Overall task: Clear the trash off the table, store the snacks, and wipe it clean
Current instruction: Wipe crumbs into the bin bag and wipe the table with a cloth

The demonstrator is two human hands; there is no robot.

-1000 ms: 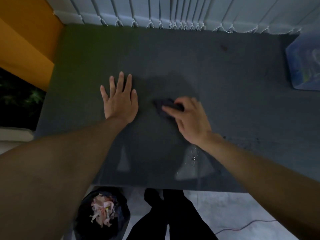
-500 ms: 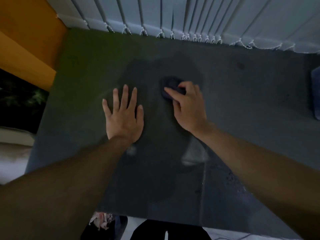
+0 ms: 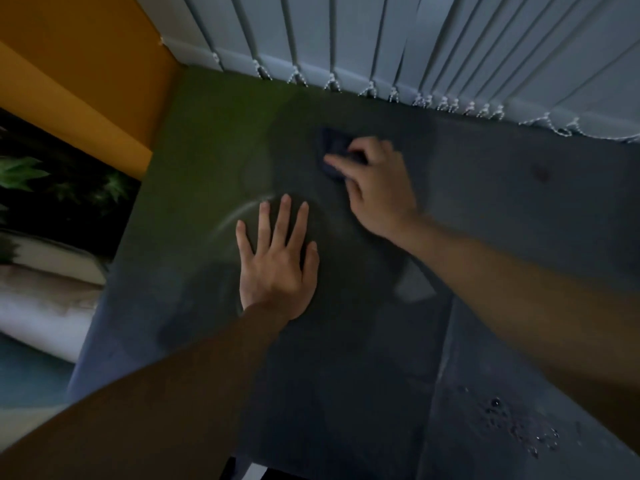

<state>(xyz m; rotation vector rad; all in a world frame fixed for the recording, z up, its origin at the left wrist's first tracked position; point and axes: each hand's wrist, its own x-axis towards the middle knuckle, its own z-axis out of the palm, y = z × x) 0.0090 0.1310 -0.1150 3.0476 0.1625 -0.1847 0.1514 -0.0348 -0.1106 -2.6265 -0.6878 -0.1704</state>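
Note:
The dark grey table [image 3: 519, 220] fills most of the view. My right hand [image 3: 377, 188] holds a small dark cloth [image 3: 334, 147] against the tabletop near the far edge, fingers curled over it; most of the cloth is hidden under the hand. My left hand [image 3: 277, 261] lies flat on the table nearer to me, fingers spread and straight, holding nothing. A faint curved wet streak [image 3: 239, 211] shows just left of its fingertips.
White vertical blinds [image 3: 381, 46] hang along the table's far edge. An orange wall [image 3: 79, 64] stands at the left, with a dark plant [image 3: 20, 171] below it. Water droplets [image 3: 512, 424] sit on the table at the near right.
My right hand has pushed the cloth away from me, from mid-table toward the blinds. My left hand has stayed flat on the table. The view has shifted forward, so the trash bin is out of sight.

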